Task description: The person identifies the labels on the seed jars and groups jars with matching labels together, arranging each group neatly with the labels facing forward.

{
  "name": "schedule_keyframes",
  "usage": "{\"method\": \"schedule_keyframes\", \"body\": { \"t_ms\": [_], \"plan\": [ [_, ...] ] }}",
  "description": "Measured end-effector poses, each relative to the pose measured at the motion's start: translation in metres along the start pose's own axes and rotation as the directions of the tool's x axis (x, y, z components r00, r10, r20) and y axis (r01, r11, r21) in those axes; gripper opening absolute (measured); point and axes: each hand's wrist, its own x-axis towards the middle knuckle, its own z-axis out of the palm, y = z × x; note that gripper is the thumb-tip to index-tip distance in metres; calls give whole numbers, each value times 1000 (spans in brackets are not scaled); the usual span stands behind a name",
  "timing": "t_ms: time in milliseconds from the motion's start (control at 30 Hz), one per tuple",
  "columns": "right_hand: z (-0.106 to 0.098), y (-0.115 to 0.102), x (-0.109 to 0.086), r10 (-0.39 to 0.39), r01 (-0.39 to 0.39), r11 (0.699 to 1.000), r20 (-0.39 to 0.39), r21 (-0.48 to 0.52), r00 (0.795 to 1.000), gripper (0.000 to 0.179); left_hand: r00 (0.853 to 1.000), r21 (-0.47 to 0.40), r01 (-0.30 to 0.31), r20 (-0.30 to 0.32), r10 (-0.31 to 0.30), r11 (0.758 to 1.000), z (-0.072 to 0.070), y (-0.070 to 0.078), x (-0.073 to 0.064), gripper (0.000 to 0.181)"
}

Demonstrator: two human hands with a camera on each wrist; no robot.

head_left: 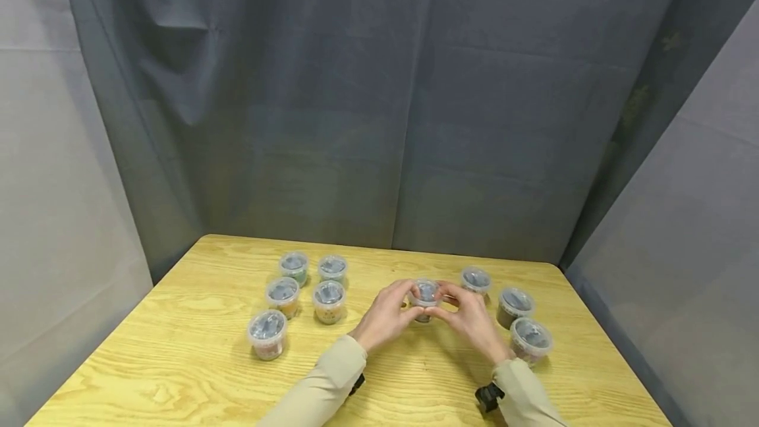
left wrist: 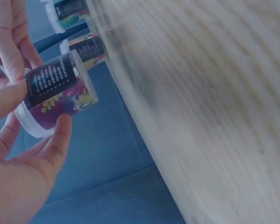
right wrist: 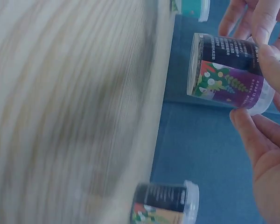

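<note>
the left hand and right hand grip opposite sides of the lidded jar with fingers and thumbs. the jar, labelled black and purple, is raised above the desk. five containers stand to its left, three to its right. a dark curtain hangs behind.

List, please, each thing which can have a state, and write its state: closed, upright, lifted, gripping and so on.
Held tub: lid on, lifted off the table.
Left fingers: gripping the held tub.
Right fingers: gripping the held tub.
Five tubs on the left: lids on, upright on the table.
Three tubs on the right: lids on, upright on the table.
Dark curtain: hanging, creased.
</note>
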Motion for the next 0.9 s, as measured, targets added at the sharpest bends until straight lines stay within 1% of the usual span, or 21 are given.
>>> {"method": "schedule_keyframes", "body": {
  "t_ms": [100, 200, 333, 467, 533, 700, 800, 900],
  "plan": [
    [3, -5, 1, 60, -61, 996, 20, 69, 998, 24, 997, -84, 71, 8, -71, 994, -5, -2, -3, 15],
    [6, -10, 2, 109, -113, 985, 40, 133, 993, 22, 995, -133, 102, 2, -103, 986, -9, -5, -6, 13],
    [9, -17, 5, 132, -140, 978, 62, 154, 989, 20, 997, -142, 72, -28, -77, 987, -14, -7, -8, 13],
    [9, -22, 8, 144, -152, 974, 61, 169, 988, 19, 996, -151, 72, -36, -78, 986, -18, -7, -8, 16],
    [8, -24, 9, 154, -162, 968, 58, 190, 986, 18, 996, -155, 82, -34, -88, 984, -20, -6, -8, 22],
    [8, -31, 11, 204, -208, 952, 44, 222, 978, 18, 995, -141, 94, -21, -98, 986, -24, -6, -9, 43],
    [10, -35, 12, 202, -204, 947, 32, 247, 979, 19, 994, -139, 97, -28, -101, 986, -24, -8, -11, 54],
    [12, -38, 13, 197, -193, 938, 16, 286, 980, 20, 993, -168, 106, -41, -115, 980, -25, -9, -14, 64]
  ]
}}
